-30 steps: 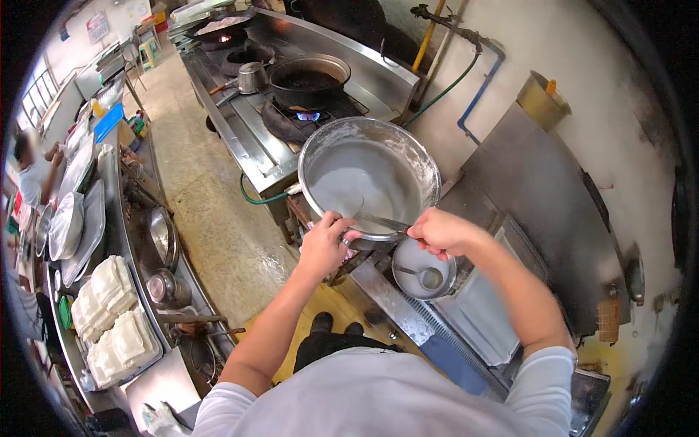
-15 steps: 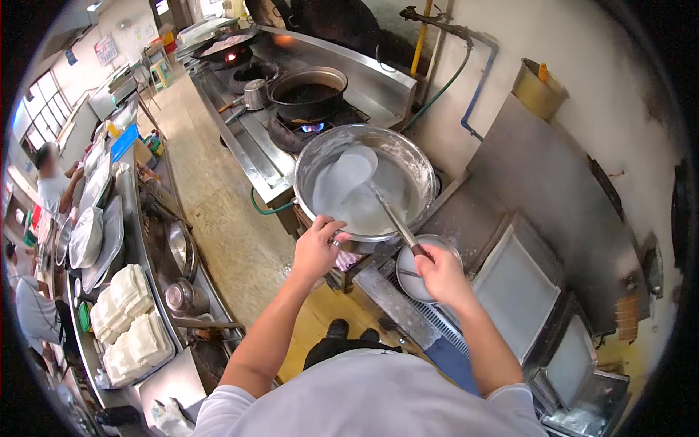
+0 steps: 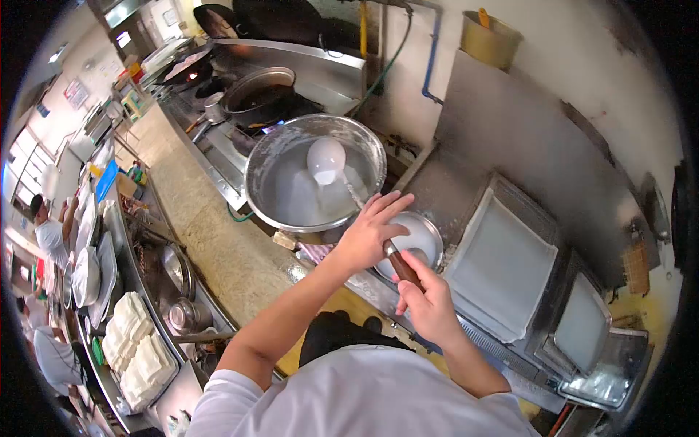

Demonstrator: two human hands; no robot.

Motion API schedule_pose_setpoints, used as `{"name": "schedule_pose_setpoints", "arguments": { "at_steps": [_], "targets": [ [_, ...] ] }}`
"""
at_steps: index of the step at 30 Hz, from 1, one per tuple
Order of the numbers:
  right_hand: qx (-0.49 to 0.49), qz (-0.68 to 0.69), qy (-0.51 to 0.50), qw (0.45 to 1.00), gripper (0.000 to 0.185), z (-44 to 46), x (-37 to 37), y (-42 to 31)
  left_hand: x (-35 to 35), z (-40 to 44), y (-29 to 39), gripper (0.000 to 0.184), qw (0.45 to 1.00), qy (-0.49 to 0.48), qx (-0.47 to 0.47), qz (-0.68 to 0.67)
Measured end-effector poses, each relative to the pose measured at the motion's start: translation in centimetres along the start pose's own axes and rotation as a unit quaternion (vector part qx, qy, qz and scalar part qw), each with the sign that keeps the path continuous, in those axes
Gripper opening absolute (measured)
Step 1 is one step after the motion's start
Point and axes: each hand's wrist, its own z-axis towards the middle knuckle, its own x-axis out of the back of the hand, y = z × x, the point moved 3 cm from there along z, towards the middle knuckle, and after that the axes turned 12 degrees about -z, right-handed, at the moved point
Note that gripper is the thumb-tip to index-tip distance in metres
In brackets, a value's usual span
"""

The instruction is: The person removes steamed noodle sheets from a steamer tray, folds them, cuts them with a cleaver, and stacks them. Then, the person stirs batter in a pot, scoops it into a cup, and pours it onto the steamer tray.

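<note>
My right hand is closed around the brown grip of a long-handled ladle. The ladle's round bowl hangs tilted over a large steel basin of cloudy whitish liquid, with white liquid at its lip. My left hand lies across the ladle's shaft, fingers stretched and spread; whether it touches the shaft I cannot tell. Partly behind both hands stands a smaller round metal pan holding whitish liquid.
A tray lined with a white sheet lies to the right, with a smaller tray beyond. Behind the basin, a dark pot sits over a blue flame. Stacked white slabs fill a left-hand tray. A person stands far left.
My left hand has left the basin's rim and moved right, over the ladle's shaft. The ladle has turned and its bowl has risen from the liquid. The view has swung right.
</note>
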Motion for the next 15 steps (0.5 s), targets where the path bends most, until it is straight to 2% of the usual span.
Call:
{"name": "schedule_pose_setpoints", "arguments": {
  "at_steps": [2, 5, 6, 9, 12, 15],
  "targets": [
    [0.005, 0.088, -0.017, 0.996, 0.07, -0.4, 1.2, -0.8, -0.9, 0.7, -1.1, 0.018, 0.998, -0.009, -0.03, -0.047],
    [0.083, 0.188, -0.093, 0.974, 0.072, 0.7, 2.3, 1.6, -0.1, 2.0, -1.2, 0.018, 0.997, 0.004, -0.027, -0.071],
    [0.036, 0.181, -0.111, 0.977, 0.075, 1.6, 2.4, 4.3, 0.0, 2.4, -1.7, 0.017, 0.994, 0.025, -0.023, -0.107],
    [-0.161, 0.212, -0.071, 0.961, 0.065, 4.5, 1.2, 13.3, 1.3, 3.5, -2.4, 0.02, 0.979, 0.083, 0.018, -0.184],
    [-0.282, 0.362, -0.032, 0.888, 0.04, 7.7, -1.1, 22.5, 1.8, 4.1, -4.7, 0.024, 0.967, 0.117, 0.056, -0.218],
    [-0.323, 0.464, 0.012, 0.824, 0.013, 10.5, -3.9, 29.4, 2.4, 4.4, -7.1, 0.029, 0.936, 0.152, 0.131, -0.288]
  ]
}}
